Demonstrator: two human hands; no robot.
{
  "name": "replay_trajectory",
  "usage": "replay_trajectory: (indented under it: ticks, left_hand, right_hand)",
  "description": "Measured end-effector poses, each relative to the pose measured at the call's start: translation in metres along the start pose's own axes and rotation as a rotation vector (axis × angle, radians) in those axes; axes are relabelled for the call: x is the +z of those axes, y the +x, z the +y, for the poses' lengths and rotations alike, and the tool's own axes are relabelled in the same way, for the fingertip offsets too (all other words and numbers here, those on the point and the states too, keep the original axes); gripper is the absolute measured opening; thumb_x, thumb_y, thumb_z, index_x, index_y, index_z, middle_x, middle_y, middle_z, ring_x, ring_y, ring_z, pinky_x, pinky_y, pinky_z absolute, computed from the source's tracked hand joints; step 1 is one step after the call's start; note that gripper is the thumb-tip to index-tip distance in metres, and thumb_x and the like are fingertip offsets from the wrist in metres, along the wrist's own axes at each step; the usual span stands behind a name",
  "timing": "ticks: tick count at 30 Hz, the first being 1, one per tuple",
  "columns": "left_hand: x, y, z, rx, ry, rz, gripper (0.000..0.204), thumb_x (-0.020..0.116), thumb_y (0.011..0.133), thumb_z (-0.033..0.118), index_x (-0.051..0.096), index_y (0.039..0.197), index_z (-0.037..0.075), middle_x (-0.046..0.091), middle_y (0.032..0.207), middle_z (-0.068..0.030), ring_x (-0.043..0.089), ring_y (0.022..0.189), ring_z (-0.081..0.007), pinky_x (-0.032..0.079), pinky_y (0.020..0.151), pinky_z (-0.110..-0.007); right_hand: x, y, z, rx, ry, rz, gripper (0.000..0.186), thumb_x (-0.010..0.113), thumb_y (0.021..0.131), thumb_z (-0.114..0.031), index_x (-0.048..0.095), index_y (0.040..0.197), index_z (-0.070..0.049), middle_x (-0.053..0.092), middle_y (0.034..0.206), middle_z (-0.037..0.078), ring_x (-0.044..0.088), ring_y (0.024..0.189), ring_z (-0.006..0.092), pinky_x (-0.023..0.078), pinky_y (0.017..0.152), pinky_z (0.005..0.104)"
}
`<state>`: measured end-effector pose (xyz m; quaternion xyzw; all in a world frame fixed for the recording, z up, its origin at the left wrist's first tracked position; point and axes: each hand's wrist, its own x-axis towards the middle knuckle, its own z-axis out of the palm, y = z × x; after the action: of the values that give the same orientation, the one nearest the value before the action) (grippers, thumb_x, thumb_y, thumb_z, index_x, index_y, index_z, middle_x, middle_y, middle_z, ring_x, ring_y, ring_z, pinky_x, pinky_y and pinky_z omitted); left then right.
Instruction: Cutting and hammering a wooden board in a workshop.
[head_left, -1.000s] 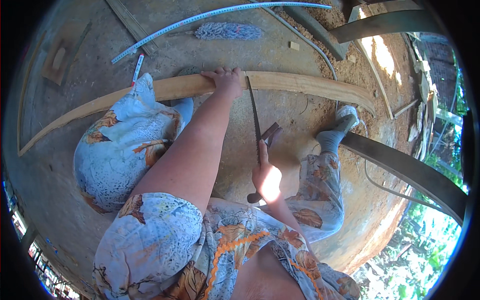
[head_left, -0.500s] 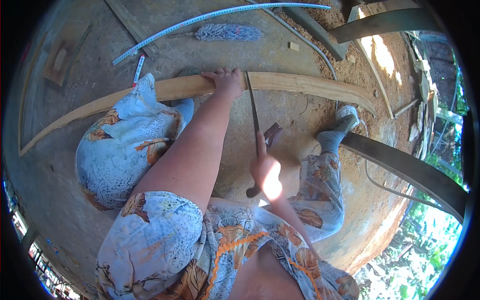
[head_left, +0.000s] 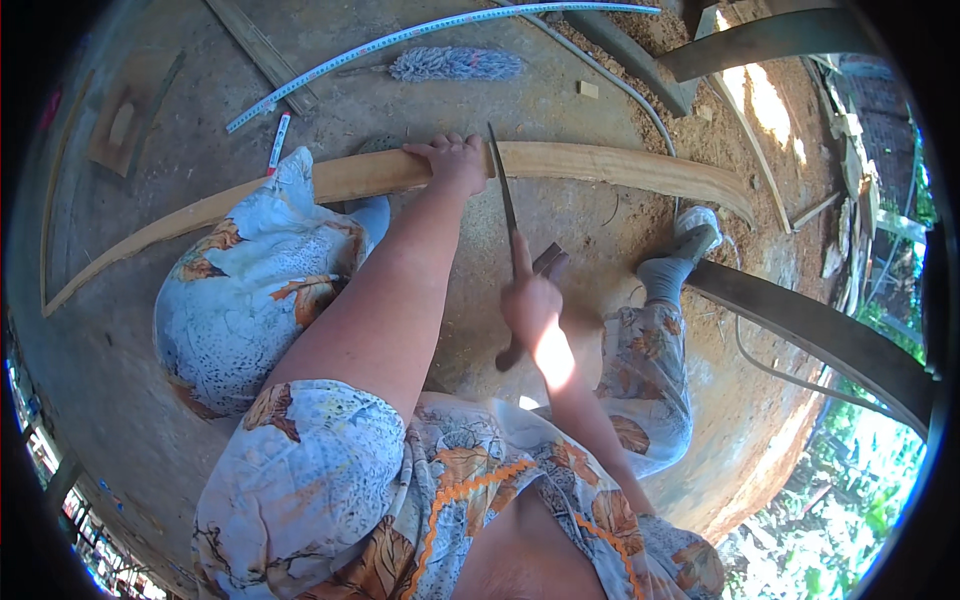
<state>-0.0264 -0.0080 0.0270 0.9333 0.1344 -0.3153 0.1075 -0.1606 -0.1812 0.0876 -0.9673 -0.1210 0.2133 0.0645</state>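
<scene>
A long pale wooden plank [head_left: 620, 166] lies crosswise in front of me on the floor, curved by the lens. My left hand [head_left: 457, 163] presses on its middle, with the fingers curled over the far edge and the thumb pointing left. Just right of that hand, the thin dark blade of a handsaw [head_left: 505, 190] crosses the plank, its tip past the far edge. My right hand [head_left: 532, 303] is closed round the saw's brown wooden handle, index finger stretched along the blade. How deep the blade sits in the wood is hard to make out.
Beyond the plank lie a measuring tape [head_left: 400, 41], a fluffy grey-blue duster [head_left: 456, 64], a marker [head_left: 278, 143] and a small wood block [head_left: 588, 89]. A dark metal beam [head_left: 810, 335] stands at my right, near my foot [head_left: 692, 235]. Sawdust covers the floor there.
My right hand has pushed the saw forward, so its tip reaches farther past the plank's far edge. My left hand stays on the plank.
</scene>
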Motion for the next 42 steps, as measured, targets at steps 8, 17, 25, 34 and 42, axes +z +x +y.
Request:
replay_trajectory:
  ticks: [8,17,25,34,42]
  left_hand:
    - [-0.005,-0.004,0.004,0.008,0.024,0.011,0.058,0.059,0.077,0.020,0.037,0.131,0.014,0.040,0.133,-0.0161,0.034,0.126,-0.0386,0.016,0.091,-0.079]
    - [-0.003,-0.003,-0.004,-0.021,0.000,-0.013,0.058,0.059,0.076,0.019,0.037,0.130,0.015,0.040,0.133,-0.0162,0.035,0.126,-0.0385,0.016,0.091,-0.079]
    - [-0.004,-0.002,0.013,0.021,0.036,-0.005,0.059,0.059,0.077,0.020,0.036,0.131,0.015,0.039,0.134,-0.0155,0.034,0.126,-0.0379,0.016,0.092,-0.079]
    - [0.000,-0.001,0.005,-0.013,0.033,-0.007,0.059,0.060,0.078,0.023,0.036,0.132,0.016,0.038,0.135,-0.0143,0.033,0.127,-0.0369,0.016,0.093,-0.078]
    - [-0.005,-0.003,0.014,0.016,0.047,-0.006,0.061,0.060,0.077,0.021,0.035,0.132,0.017,0.038,0.136,-0.0147,0.034,0.127,-0.0373,0.017,0.093,-0.078]
  right_hand:
    - [0.005,-0.001,0.004,0.022,0.030,-0.032,0.081,0.052,0.071,-0.006,0.019,0.144,-0.013,0.059,0.058,0.017,0.058,0.047,0.0332,0.046,0.045,0.0429]
    - [0.014,-0.040,0.013,0.008,0.069,-0.018,0.079,0.052,0.073,-0.008,0.019,0.145,-0.015,0.056,0.053,0.016,0.057,0.047,0.0342,0.046,0.045,0.0426]
    - [0.026,0.020,0.014,-0.037,0.057,0.134,0.083,0.053,0.069,-0.005,0.019,0.145,-0.013,0.056,0.051,0.016,0.056,0.043,0.0324,0.045,0.043,0.0419]
    - [0.006,-0.062,0.014,-0.056,-0.003,0.033,0.087,0.055,0.069,-0.008,0.014,0.146,-0.009,0.056,0.049,0.011,0.057,0.042,0.0251,0.046,0.041,0.0385]
    - [0.021,0.047,0.012,-0.041,0.078,0.080,0.084,0.053,0.069,-0.004,0.018,0.144,-0.014,0.059,0.057,0.017,0.059,0.049,0.0352,0.046,0.046,0.0436]
